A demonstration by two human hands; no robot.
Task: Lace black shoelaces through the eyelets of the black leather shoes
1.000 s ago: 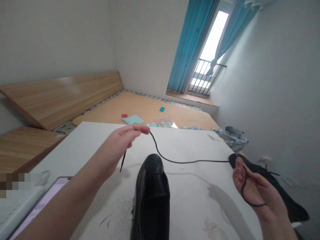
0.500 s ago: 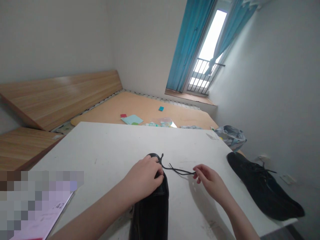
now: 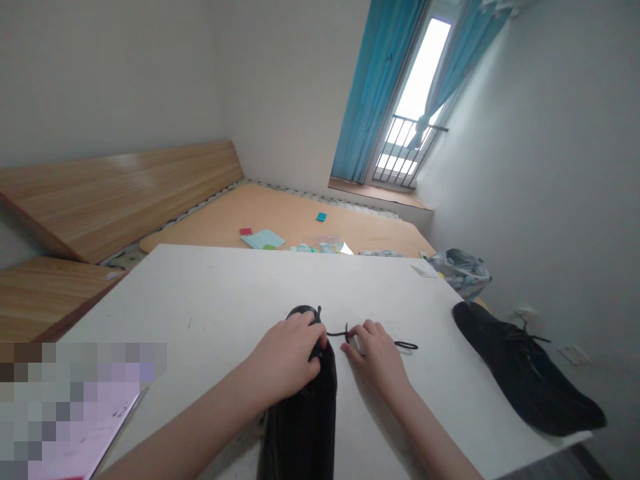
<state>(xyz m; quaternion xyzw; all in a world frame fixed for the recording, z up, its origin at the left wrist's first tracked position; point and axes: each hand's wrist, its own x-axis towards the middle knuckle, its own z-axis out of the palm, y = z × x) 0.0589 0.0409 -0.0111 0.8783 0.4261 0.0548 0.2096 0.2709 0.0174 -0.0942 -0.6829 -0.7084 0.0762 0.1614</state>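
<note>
A black leather shoe (image 3: 310,427) lies lengthwise before me on the white table, its toe pointing away. My left hand (image 3: 293,350) wraps over its front part, fingers curled round the upper near the lacing area; the fingers hide the eyelets. From there a thin black shoelace (image 3: 336,334) runs right to my right hand (image 3: 376,350), which pinches it just above the tabletop. Beyond those fingers the lace shows as a narrow loop. A short lace end stands up beside the left fingertips. A second black shoe (image 3: 525,367), with laces in it, rests at the table's right edge.
The white table (image 3: 225,280) carries a phone or tablet with a lilac screen (image 3: 85,420) at the left, partly blurred out. Behind it, a tan surface (image 3: 290,207) holds a pale green sheet (image 3: 263,239), small packets and a plastic bag (image 3: 460,270).
The left hand has come down from the raised lace end onto the shoe. The right hand has drawn in leftward along the lace, closer to the shoe, and the lace now hangs shorter between them.
</note>
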